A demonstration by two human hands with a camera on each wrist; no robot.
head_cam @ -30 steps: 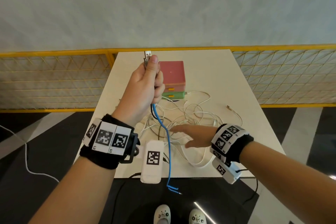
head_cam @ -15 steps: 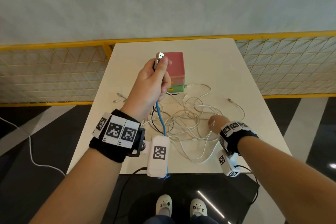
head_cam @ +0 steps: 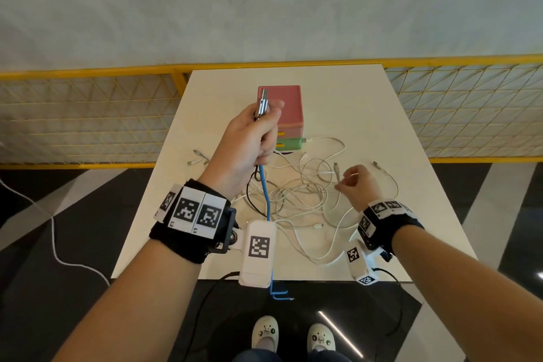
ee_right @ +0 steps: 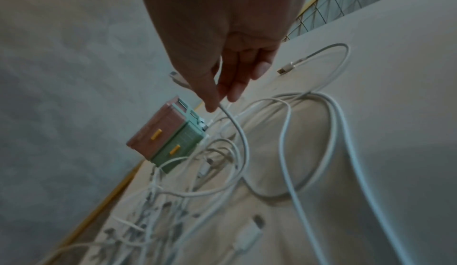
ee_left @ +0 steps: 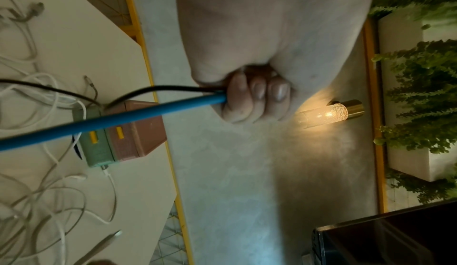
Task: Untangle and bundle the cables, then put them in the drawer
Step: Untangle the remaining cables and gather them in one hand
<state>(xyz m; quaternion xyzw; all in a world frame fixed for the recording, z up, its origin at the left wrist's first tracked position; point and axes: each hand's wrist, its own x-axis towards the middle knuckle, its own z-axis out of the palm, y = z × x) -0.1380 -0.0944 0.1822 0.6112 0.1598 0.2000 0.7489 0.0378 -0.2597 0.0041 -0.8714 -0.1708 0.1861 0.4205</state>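
Note:
My left hand (head_cam: 258, 129) is raised above the white table (head_cam: 367, 114) and grips a blue cable (head_cam: 266, 200) and a thin black cable (ee_left: 160, 88), their metal plugs (head_cam: 263, 103) sticking up past my thumb. The left wrist view shows my left hand (ee_left: 254, 97) curled round both cables. My right hand (head_cam: 351, 181) pinches a white cable (ee_right: 243, 138) just below its plug, lifted a little off the tangle of white cables (head_cam: 296, 194). Behind it stands the small drawer box (head_cam: 289, 114), pink drawer over green, both closed.
The blue cable's free end (head_cam: 279, 295) hangs over the table's front edge. Loose plugs (head_cam: 197, 157) lie at the left and another plug (head_cam: 379, 166) at the right. A yellow mesh railing (head_cam: 88, 114) runs behind the table. A wall lamp (ee_left: 329, 113) glows.
My right hand went from lying flat over the tangle to the right side, then lifted a white cable end in a pinch. My left hand kept its grip on the blue and black cables.

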